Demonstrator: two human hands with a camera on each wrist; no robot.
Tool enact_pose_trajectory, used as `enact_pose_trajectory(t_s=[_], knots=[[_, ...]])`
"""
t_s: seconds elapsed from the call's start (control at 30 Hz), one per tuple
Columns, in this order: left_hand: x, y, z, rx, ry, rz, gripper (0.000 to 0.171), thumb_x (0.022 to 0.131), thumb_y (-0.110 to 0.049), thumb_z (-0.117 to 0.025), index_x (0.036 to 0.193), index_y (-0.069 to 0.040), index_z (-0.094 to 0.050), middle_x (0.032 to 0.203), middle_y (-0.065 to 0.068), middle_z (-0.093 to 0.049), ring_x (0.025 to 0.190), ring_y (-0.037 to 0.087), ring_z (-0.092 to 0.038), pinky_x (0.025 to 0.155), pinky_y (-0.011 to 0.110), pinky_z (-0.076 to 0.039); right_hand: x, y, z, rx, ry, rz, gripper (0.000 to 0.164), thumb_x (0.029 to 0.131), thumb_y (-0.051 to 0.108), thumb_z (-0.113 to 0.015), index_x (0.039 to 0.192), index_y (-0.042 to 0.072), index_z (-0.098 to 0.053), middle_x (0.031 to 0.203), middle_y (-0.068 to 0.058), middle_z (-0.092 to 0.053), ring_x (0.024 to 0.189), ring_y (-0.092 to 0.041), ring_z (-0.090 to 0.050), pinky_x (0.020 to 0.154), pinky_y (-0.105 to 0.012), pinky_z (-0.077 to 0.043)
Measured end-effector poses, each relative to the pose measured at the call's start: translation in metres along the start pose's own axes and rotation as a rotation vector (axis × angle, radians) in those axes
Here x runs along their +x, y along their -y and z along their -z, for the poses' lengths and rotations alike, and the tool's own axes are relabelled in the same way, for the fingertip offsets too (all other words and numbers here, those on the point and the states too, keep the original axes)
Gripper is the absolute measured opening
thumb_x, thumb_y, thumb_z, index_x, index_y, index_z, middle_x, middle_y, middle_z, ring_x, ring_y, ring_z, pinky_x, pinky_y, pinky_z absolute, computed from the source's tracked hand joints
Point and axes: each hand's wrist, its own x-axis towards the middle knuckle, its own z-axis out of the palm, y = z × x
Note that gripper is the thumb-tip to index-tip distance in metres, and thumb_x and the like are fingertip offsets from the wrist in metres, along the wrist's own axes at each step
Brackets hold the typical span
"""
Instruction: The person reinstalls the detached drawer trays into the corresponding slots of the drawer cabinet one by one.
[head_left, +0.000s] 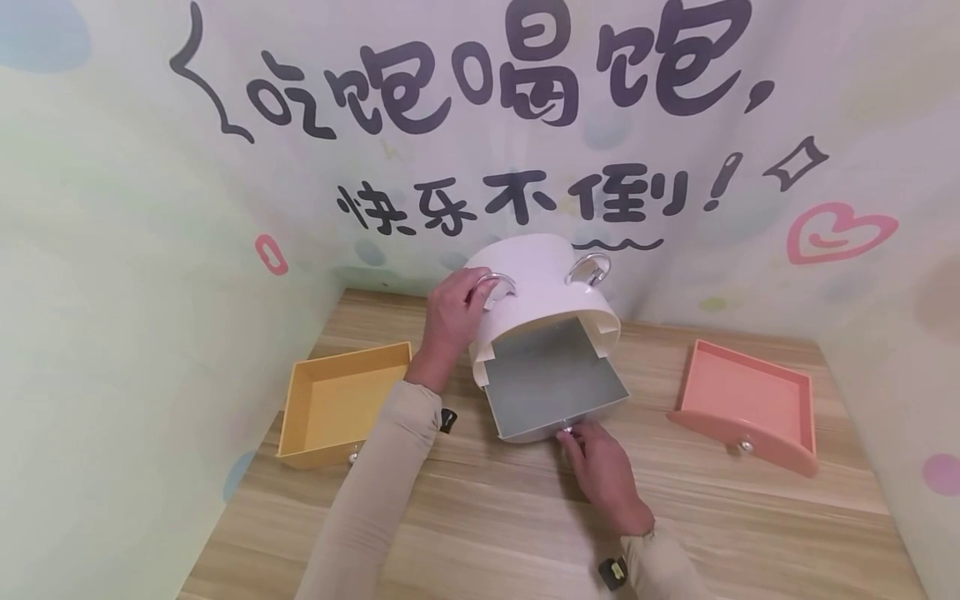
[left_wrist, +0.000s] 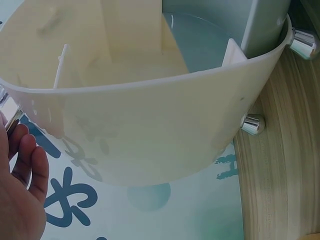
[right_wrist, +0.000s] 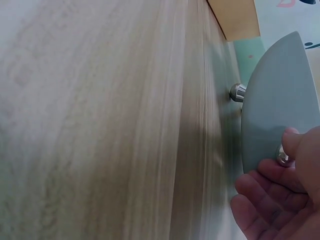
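A white rounded storage case stands on metal feet against the back wall, its open front facing me. My left hand holds the silver ring handle on the case's left side. A grey drawer sits partly inside the opening and sticks out toward me. With thumb and fingers, my right hand pinches the silver knob on the grey drawer front. The drawer's back end is hidden inside the case in the head view.
On the wooden table a yellow drawer lies to the left, partly behind my left sleeve. A pink drawer lies to the right. A second ring handle is on the case's right side. Printed cloth walls enclose the table.
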Motion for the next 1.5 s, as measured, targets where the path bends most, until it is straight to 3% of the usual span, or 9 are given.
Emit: enact_pose_trajectory(t_s=[0.47, 0.73, 1.03, 1.5], knots=[[0.000, -0.003, 0.004, 0.001, 0.042, 0.036, 0.021, 0.101, -0.021, -0.063, 0.110, -0.006, -0.074, 0.107, 0.014, -0.077, 0.103, 0.029, -0.074, 0.094, 0.043, -0.059, 0.011, 0.001, -0.003, -0.023, 0.000, 0.022, 0.020, 0.098, 0.029, -0.068, 0.091, 0.010, -0.070, 0.080, -0.001, -0.062, 0.071, -0.015, -0.057, 0.065, -0.036, -0.048], [0.001, -0.005, 0.005, 0.005, 0.068, 0.061, 0.021, 0.101, -0.024, -0.062, 0.109, -0.008, -0.073, 0.106, 0.012, -0.077, 0.100, 0.029, -0.072, 0.091, 0.044, -0.058, 0.018, -0.001, -0.007, -0.033, -0.023, 0.044, 0.020, 0.098, 0.029, -0.069, 0.089, 0.010, -0.069, 0.078, -0.001, -0.061, 0.067, -0.013, -0.054, 0.061, -0.032, -0.045], [0.001, -0.004, 0.005, 0.005, 0.067, 0.055, 0.021, 0.102, -0.023, -0.062, 0.110, -0.007, -0.072, 0.105, 0.013, -0.076, 0.100, 0.029, -0.071, 0.091, 0.044, -0.058, 0.024, 0.002, -0.009, -0.025, -0.035, 0.050, 0.020, 0.098, 0.029, -0.068, 0.089, 0.011, -0.069, 0.080, -0.003, -0.063, 0.071, -0.018, -0.061, 0.063, -0.037, -0.050], [0.001, -0.004, 0.008, -0.014, 0.104, 0.057, 0.022, 0.103, -0.023, -0.061, 0.111, -0.006, -0.072, 0.107, 0.013, -0.076, 0.100, 0.029, -0.070, 0.090, 0.043, -0.058, 0.032, 0.002, -0.013, -0.028, -0.027, 0.052, 0.021, 0.099, 0.030, -0.068, 0.090, 0.010, -0.068, 0.082, -0.004, -0.062, 0.071, -0.019, -0.058, 0.064, -0.039, -0.050]])
